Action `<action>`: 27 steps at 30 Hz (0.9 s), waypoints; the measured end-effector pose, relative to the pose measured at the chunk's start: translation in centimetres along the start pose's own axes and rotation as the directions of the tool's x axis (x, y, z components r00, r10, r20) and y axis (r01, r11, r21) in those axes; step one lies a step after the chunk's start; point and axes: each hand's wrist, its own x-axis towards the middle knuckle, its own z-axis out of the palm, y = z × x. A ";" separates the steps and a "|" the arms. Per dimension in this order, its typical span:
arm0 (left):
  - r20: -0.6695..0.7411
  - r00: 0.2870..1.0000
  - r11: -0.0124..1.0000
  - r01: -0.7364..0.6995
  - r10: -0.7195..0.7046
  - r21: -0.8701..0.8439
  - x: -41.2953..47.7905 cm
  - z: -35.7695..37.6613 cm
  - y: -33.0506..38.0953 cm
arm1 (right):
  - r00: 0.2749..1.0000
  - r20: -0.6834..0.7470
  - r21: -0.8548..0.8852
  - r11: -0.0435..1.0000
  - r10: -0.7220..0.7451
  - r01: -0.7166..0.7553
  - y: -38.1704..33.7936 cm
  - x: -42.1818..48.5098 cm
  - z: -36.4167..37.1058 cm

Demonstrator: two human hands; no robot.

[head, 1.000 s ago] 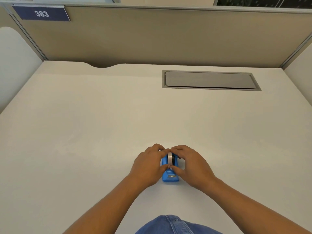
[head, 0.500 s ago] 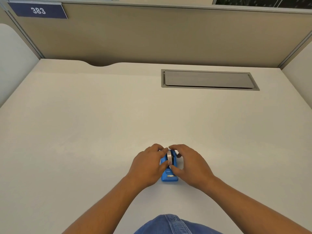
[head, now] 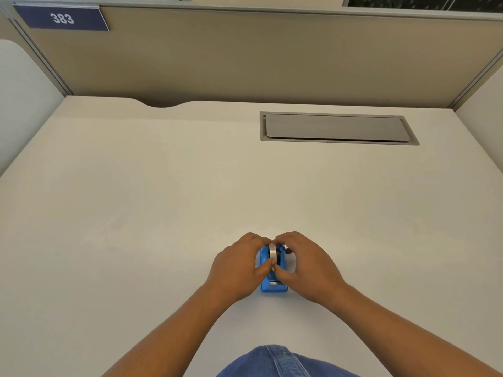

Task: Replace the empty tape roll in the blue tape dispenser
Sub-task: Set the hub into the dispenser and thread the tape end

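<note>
A small blue tape dispenser [head: 273, 286] stands on the white desk [head: 136, 213] near its front edge, cutter end toward me. A pale tape roll [head: 272, 253] sits upright in its cradle. My left hand [head: 237, 268] wraps the dispenser's left side, thumb and fingertips pinching the roll. My right hand [head: 304, 268] covers the right side, its fingertips and thumb also on the roll. Both hands hide most of the dispenser's body.
A grey cable hatch [head: 337, 128] is set into the desk at the back right. Beige partition walls [head: 245, 55] enclose the desk on three sides, with a blue "383" sign [head: 62, 18] at upper left. My denim-clad lap [head: 280, 363] shows at the bottom.
Both hands stay on the dispenser and roll; the fingers have shifted slightly around the roll. The dispenser has not moved on the desk.
</note>
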 end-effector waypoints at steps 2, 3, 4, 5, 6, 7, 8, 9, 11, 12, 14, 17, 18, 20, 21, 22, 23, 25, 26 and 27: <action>0.002 1.000 1.000 0.003 -0.003 -0.003 0.1 -0.1 0.0 | 1.000 -0.006 -0.001 1.000 0.001 -0.001 0.0 0.0 0.0; 0.001 1.000 1.000 0.003 -0.003 -0.004 0.2 -0.1 0.0 | 1.000 -0.006 0.000 1.000 0.003 -0.003 0.0 0.0 -0.1; -0.001 1.000 1.000 0.002 -0.002 -0.004 0.2 -0.1 0.0 | 1.000 -0.004 0.002 1.000 0.007 -0.007 -0.1 0.0 -0.1; 0.000 1.000 1.000 0.002 -0.002 -0.005 0.2 0.0 0.0 | 1.000 0.001 0.004 1.000 0.014 -0.014 -0.1 -0.1 -0.1; 0.001 1.000 1.000 0.003 -0.003 -0.005 0.2 0.0 -0.1 | 1.000 0.003 0.004 1.000 0.019 -0.019 -0.1 -0.1 0.0; 0.004 1.000 1.000 0.006 -0.006 -0.006 0.2 -0.1 -0.1 | 1.000 0.002 0.004 1.000 0.023 -0.023 -0.1 -0.1 0.0; 0.007 1.000 1.000 0.008 -0.008 -0.006 0.2 -0.2 -0.2 | 1.000 0.000 0.004 1.000 0.024 -0.024 -0.1 -0.1 0.1; 0.012 1.000 1.000 0.007 -0.007 -0.004 0.2 -0.4 -0.3 | 1.000 -0.002 0.006 1.000 0.025 -0.025 0.0 -0.1 0.1; 0.025 1.000 1.000 -0.015 0.014 0.005 0.4 -1.0 -0.4 | 1.000 -0.004 0.002 1.000 0.028 -0.028 0.0 0.0 0.1; 0.029 0.999 0.999 -0.034 0.034 0.016 0.5 -1.4 -0.4 | 1.000 -0.007 -0.004 1.000 0.029 -0.029 0.0 0.0 0.0; 0.028 0.996 0.995 -0.081 0.079 0.058 0.9 -2.2 -0.3 | 1.000 -0.014 -0.009 1.000 0.028 -0.028 -0.1 0.0 0.0; 0.018 0.982 0.969 -0.190 0.190 0.159 1.6 -3.2 0.2 | 0.999 -0.023 -0.016 1.000 0.026 -0.026 0.0 0.0 0.0; 0.024 0.969 0.948 -0.247 0.247 0.203 1.8 -3.4 0.4 | 0.999 -0.024 -0.020 1.000 0.022 -0.023 0.0 0.0 0.0; 0.057 0.932 0.894 -0.360 0.358 0.265 2.0 -3.8 0.7 | 1.000 -0.028 -0.028 1.000 0.012 -0.013 0.1 0.0 0.0; 0.080 0.914 0.870 -0.403 0.397 0.284 2.1 -3.9 0.7 | 1.000 -0.029 -0.030 0.999 0.010 -0.011 0.1 0.0 0.0; 0.107 0.900 0.848 -0.435 0.423 0.303 2.2 -3.9 0.8 | 1.000 -0.028 -0.031 0.999 0.010 -0.011 0.2 0.0 0.0; 0.132 0.889 0.829 -0.457 0.439 0.321 2.2 -3.9 0.8 | 1.000 -0.027 -0.029 0.999 0.012 -0.012 0.2 0.0 0.1; 0.158 0.883 0.820 -0.469 0.442 0.329 2.3 -3.9 0.9 | 1.000 -0.024 -0.016 1.000 0.016 -0.016 0.3 0.0 0.1; 0.156 0.889 0.832 -0.458 0.430 0.313 2.3 -3.9 0.9 | 1.000 -0.019 -0.004 1.000 0.020 -0.020 0.3 0.0 0.1; 0.148 0.897 0.848 -0.441 0.416 0.292 2.3 -3.9 0.9 | 1.000 -0.011 0.012 1.000 0.026 -0.026 0.4 0.0 0.2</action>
